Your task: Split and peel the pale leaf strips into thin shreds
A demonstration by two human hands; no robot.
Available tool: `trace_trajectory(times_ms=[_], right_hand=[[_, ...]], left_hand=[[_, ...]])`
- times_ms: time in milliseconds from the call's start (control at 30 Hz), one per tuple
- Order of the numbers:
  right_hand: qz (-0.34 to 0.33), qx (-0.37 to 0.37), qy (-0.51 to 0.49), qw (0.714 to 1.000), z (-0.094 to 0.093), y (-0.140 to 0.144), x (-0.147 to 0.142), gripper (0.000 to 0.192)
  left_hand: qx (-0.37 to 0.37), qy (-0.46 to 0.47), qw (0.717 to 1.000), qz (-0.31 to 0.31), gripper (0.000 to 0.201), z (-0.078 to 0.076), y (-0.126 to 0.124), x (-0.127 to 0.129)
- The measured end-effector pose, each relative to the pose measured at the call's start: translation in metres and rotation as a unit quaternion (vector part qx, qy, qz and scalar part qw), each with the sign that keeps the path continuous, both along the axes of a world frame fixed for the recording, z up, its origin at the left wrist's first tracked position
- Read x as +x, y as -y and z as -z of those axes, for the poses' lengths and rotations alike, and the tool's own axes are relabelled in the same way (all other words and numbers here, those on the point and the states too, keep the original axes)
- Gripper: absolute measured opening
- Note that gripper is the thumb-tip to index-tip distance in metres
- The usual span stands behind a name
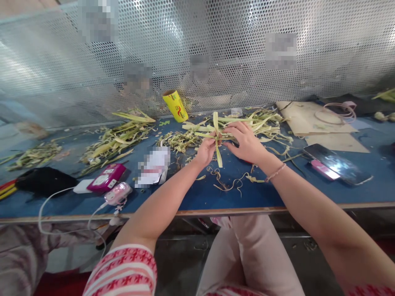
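left hand [206, 151] pinches crossed pale-green leaf strips [217, 137], pinning the fold | right hand [245, 142] closed over them, steadying | loose strip pile [262, 119] just beyond

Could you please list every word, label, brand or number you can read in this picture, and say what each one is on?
No text here can be read.
Yellow tube: a red mark and small print, too small to read.
White paper: blurred out.
Magenta device: white buttons, markings too small.
Phone: screen glare only, nothing legible.
Panels on the perforated screen: blurred out.
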State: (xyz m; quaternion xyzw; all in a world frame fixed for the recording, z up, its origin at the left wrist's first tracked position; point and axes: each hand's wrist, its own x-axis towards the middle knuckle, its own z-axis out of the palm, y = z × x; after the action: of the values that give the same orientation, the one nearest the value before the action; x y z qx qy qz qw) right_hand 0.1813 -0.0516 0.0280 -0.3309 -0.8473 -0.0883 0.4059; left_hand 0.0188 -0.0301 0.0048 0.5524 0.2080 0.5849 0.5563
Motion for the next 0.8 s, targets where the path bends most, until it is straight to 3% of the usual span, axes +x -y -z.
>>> trace_trajectory(times_ms=[167, 333, 467, 600, 667, 800], right_hand=[[0.007, -0.015, 0.011, 1.000, 0.002, -0.001, 0.001, 0.022], [-0.016, -0.029, 0.019, 0.999, 0.003, 0.000, 0.000, 0.021], [-0.058, -0.080, -0.051, 0.994, 0.003, 0.000, -0.003, 0.020], [0.000, -0.044, -0.119, 0.992, -0.002, 0.004, -0.002, 0.039], [0.015, -0.004, -0.085, 0.996, -0.006, 0.007, 0.000, 0.045], [-0.014, 0.012, 0.027, 0.999, -0.008, 0.007, 0.003, 0.027]], left_hand=[[0.049, -0.023, 0.999, 0.000, 0.031, 0.001, 0.001, -0.001], [0.066, -0.057, 0.996, -0.035, 0.034, 0.007, -0.004, -0.005], [0.025, -0.094, 0.994, -0.052, 0.035, 0.013, -0.011, -0.006], [-0.022, -0.102, 0.994, -0.045, 0.034, 0.010, -0.010, -0.001], [-0.053, -0.094, 0.994, -0.032, 0.028, 0.006, -0.006, 0.002], [-0.101, -0.076, 0.992, -0.024, 0.019, 0.004, 0.000, 0.003]])
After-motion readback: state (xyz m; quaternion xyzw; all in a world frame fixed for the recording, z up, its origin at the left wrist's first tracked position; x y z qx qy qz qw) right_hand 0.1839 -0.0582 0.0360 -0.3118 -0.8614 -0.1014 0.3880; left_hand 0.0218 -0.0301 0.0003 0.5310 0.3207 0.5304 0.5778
